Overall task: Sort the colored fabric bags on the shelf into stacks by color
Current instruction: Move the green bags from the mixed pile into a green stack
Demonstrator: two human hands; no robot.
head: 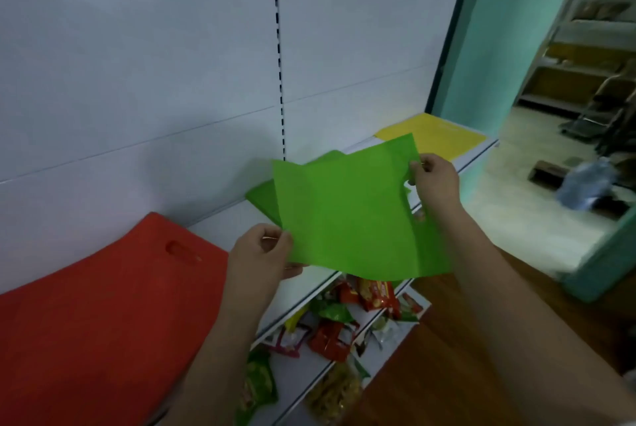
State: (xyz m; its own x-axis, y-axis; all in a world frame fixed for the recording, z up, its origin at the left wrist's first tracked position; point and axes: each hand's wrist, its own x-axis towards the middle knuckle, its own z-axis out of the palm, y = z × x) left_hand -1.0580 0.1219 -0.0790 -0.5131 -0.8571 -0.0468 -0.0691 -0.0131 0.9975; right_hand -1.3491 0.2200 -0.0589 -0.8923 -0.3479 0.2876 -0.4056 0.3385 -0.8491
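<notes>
A green fabric bag (347, 215) hangs in the air over the white shelf (220, 226). My left hand (265, 253) pinches its lower left edge. My right hand (435, 181) pinches its upper right corner by the handle cut-out. Beneath it lies another green bag (263, 200), partly hidden. A red stack (103, 315) covers the shelf's left part, with a handle hole showing on top. A yellow stack (433, 138) lies at the shelf's far right end.
Lower shelves hold several snack packets (347, 322) in red, green and yellow. A white back panel with a slotted upright (279, 64) rises behind the shelf. A teal pillar (488, 47) stands to the right, with more racks and floor clutter beyond.
</notes>
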